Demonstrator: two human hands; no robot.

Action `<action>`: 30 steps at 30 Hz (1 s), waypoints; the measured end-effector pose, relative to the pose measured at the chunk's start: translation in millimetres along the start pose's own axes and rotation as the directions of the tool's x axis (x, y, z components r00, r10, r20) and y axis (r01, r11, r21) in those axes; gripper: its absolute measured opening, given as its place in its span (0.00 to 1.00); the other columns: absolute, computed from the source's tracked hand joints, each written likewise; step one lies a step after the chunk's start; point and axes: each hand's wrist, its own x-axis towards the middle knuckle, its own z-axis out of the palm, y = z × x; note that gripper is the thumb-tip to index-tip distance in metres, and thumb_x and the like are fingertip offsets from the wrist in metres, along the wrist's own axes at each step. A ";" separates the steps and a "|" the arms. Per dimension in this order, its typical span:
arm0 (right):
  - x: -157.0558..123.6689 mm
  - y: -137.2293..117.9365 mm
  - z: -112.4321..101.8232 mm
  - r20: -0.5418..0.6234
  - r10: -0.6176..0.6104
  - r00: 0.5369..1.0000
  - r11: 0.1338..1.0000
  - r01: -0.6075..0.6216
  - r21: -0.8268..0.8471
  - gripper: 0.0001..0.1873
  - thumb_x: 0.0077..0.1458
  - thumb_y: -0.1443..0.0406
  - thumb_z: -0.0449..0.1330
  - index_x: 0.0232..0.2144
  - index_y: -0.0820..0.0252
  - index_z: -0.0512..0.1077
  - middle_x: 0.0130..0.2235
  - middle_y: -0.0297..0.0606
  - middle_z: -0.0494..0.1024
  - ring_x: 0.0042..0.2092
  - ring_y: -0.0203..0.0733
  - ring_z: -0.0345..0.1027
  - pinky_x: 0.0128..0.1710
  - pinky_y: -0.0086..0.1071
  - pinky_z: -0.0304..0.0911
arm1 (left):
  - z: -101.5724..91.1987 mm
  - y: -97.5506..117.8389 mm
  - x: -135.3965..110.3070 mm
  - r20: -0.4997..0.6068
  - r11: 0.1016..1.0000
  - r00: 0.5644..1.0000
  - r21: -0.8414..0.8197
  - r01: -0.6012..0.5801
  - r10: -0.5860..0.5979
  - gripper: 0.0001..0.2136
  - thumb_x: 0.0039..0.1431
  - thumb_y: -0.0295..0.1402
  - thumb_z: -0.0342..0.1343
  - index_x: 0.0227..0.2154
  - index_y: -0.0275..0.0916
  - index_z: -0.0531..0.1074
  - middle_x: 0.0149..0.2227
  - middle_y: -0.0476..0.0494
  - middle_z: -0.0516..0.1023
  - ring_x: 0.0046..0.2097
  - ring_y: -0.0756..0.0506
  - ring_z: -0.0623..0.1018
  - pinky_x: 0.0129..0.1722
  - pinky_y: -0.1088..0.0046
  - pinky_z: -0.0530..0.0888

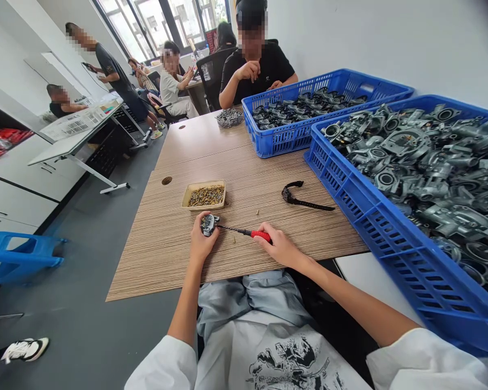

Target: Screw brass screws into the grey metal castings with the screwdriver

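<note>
My left hand [202, 242] is closed around a small grey metal part [209, 223], holding it down on the wooden table [174, 260]. My right hand [277, 246] grips the red handle of a screwdriver [248, 233], whose thin shaft points left into that part. A shallow beige tray of brass screws [204, 195] sits just beyond my left hand. A few loose screws lie on the table near the screwdriver shaft.
A black strap [299, 199] lies right of the screw tray. Two blue crates of grey metal castings [410, 162] [305, 111] stand at the right. A person in black sits at the far end, others beyond. A blue stool [20, 254] stands left.
</note>
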 end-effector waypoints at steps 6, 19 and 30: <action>-0.1 -0.7 -0.1 0.001 -0.005 1.000 1.000 0.005 -0.003 0.12 0.70 0.53 0.54 0.39 0.54 0.65 0.30 0.30 0.72 0.31 0.40 0.64 0.35 0.32 0.57 | 0.1 -0.1 0.3 -0.004 1.000 1.000 0.003 -0.009 0.009 0.23 0.56 0.32 0.62 0.56 0.44 0.69 0.50 0.44 0.78 0.48 0.43 0.78 0.54 0.64 0.73; -0.2 -0.3 -0.2 0.013 -0.001 1.000 1.000 0.001 -0.001 0.13 0.70 0.53 0.54 0.38 0.54 0.64 0.30 0.29 0.71 0.30 0.40 0.64 0.34 0.32 0.56 | 0.5 0.4 -0.1 -0.007 1.000 1.000 0.000 -0.004 0.004 0.23 0.56 0.32 0.62 0.56 0.44 0.69 0.49 0.44 0.77 0.47 0.43 0.78 0.53 0.64 0.73; 0.2 -0.3 0.1 0.003 -0.008 1.000 1.000 0.008 -0.008 0.13 0.69 0.52 0.54 0.39 0.54 0.65 0.29 0.29 0.71 0.30 0.40 0.64 0.34 0.32 0.57 | 0.8 -2.2 -0.3 -0.007 1.000 1.000 0.006 -0.016 0.016 0.23 0.57 0.32 0.62 0.56 0.44 0.68 0.50 0.43 0.77 0.49 0.43 0.78 0.55 0.63 0.73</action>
